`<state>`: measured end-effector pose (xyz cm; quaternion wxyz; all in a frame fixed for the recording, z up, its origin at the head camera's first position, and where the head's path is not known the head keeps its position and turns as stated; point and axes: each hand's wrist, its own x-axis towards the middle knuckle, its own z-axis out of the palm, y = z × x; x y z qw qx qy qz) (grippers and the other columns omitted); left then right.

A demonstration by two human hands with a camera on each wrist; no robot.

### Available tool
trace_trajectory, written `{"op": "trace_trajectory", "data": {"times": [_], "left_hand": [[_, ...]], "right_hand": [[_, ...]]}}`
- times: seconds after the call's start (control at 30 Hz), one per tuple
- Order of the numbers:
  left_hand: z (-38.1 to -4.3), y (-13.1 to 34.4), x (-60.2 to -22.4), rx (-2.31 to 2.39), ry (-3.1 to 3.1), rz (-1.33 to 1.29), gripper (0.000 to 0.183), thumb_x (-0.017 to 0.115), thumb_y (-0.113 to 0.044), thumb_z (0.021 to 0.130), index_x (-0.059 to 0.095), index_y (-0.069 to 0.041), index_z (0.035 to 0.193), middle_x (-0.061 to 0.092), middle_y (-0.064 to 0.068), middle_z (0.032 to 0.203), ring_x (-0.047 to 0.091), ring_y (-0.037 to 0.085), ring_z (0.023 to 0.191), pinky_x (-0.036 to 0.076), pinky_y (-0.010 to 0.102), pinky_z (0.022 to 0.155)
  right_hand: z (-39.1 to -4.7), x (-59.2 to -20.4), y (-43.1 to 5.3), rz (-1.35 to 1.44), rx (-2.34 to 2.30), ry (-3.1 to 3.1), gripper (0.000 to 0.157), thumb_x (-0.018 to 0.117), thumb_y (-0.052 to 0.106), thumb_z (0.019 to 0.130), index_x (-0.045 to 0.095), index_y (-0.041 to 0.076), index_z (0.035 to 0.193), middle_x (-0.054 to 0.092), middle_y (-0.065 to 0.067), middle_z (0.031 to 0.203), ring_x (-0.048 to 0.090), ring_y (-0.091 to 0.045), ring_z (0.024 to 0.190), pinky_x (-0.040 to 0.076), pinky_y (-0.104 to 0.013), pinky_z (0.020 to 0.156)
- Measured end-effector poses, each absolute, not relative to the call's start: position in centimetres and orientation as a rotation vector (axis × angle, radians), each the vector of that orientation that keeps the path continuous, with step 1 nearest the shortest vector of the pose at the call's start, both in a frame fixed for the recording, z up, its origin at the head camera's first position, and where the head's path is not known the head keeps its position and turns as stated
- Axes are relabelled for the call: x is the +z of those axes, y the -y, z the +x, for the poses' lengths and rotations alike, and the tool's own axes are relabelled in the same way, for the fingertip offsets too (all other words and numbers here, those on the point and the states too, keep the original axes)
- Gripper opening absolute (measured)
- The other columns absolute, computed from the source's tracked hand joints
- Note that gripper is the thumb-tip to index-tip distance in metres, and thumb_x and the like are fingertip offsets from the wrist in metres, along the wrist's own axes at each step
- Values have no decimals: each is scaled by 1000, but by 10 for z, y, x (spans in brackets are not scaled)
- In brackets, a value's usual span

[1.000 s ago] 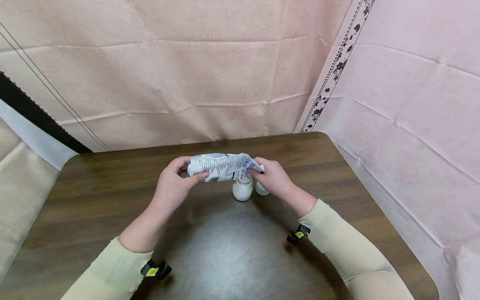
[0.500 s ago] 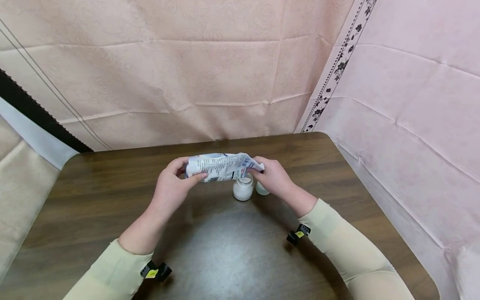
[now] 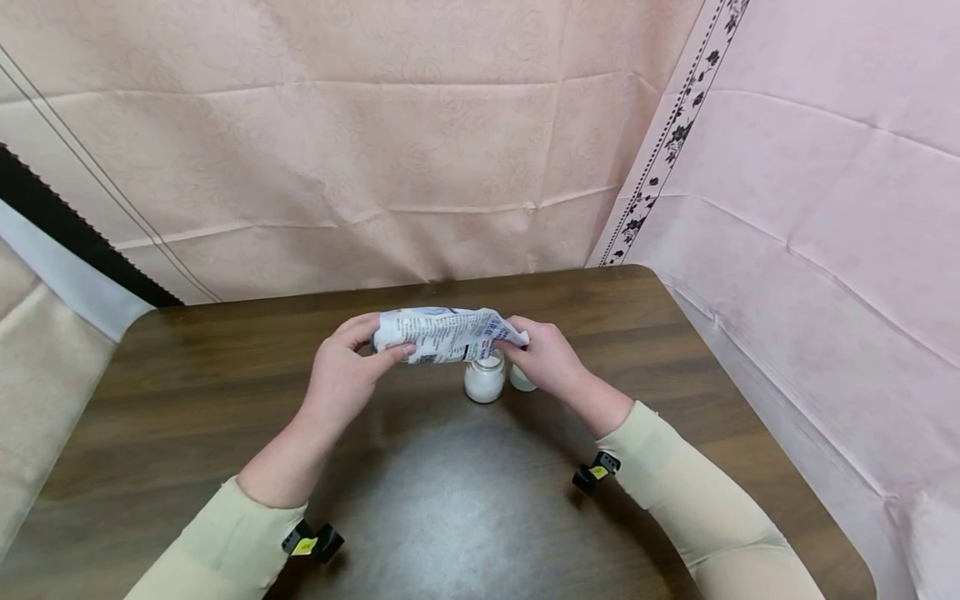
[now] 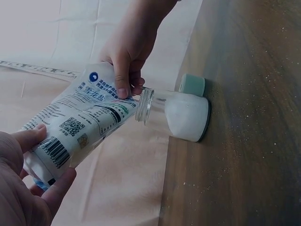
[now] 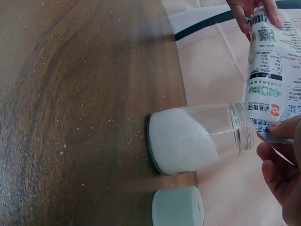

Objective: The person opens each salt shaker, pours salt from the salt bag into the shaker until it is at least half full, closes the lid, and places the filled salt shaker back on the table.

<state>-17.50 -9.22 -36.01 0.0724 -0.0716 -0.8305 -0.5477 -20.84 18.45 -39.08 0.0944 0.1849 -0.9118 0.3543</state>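
A printed white plastic bag of salt is held sideways over a small glass jar. My left hand grips the bag's full end, thumb along the near side. At the other end, my right hand pinches the narrow corner between thumb and fingers. That corner lies right at the jar's threaded mouth in both wrist views. White grains fill a good part of the jar, their surface sloping. Beside it on the table sits a pale green lid, partly hidden by my right hand in the head view.
The brown wooden table has white grains scattered on its surface, visible in both wrist views. Behind it hangs a pink cloth, with another cloth along the right side. Both wrists wear small black cameras.
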Motion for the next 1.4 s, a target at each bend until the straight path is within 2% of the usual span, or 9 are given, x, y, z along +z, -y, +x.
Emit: {"op": "trace_trajectory", "data": {"times": [0.17, 0.37, 0.47, 0.73, 1.03, 1.3, 1.4], "left_hand": [[-175, 89, -356, -1622, 2527, -217, 56, 76, -42, 72, 64, -13, 118, 54, -3, 124, 53, 13, 105, 47, 18, 75], [-177, 86, -353, -1591, 2556, -238, 60, 75, -45, 73, 60, -14, 123, 52, -2, 127, 52, 15, 107, 47, 31, 82], [-177, 85, -353, -1590, 2563, -241, 62, 75, -46, 73, 59, -14, 123, 51, -2, 128, 51, 15, 106, 47, 33, 82], [-176, 85, -351, -1579, 2561, -241, 62, 74, -48, 72, 60, -15, 123, 52, -4, 126, 51, 15, 103, 46, 32, 79], [-173, 88, -358, -1607, 2536, -207, 55, 75, -45, 72, 61, -18, 118, 54, -5, 121, 52, 13, 101, 46, 24, 77], [-172, 93, -366, -1670, 2499, -195, 51, 76, -43, 73, 62, -18, 116, 56, -4, 118, 53, 13, 103, 45, 29, 81], [-172, 95, -369, -1695, 2484, -187, 50, 76, -40, 74, 62, -18, 116, 57, -3, 117, 54, 13, 103, 46, 27, 81]], "right_hand": [[-209, -393, -187, 535, 1045, 2715, 10, 67, 20, 85, 66, 17, 95, 68, 6, 87, 55, -11, 69, 46, -29, 62], [-209, -397, -189, 531, 1040, 2717, 12, 66, 21, 86, 66, 16, 96, 69, 4, 91, 57, -10, 71, 48, -29, 63], [-209, -400, -189, 533, 1055, 2713, 13, 66, 21, 86, 66, 15, 97, 69, 3, 93, 59, -9, 74, 50, -30, 65], [-209, -402, -189, 528, 1066, 2693, 14, 67, 21, 85, 66, 14, 98, 70, 2, 94, 63, -10, 80, 51, -33, 70], [-211, -402, -188, 521, 1010, 2688, 7, 68, 20, 84, 66, 18, 90, 68, 6, 85, 58, -9, 71, 48, -31, 65], [-213, -398, -187, 550, 977, 2698, 8, 68, 21, 85, 67, 20, 92, 67, 9, 86, 59, -7, 74, 49, -31, 68], [-213, -396, -186, 552, 982, 2700, 9, 68, 21, 84, 67, 20, 93, 67, 9, 86, 59, -7, 74, 48, -30, 68]]}}
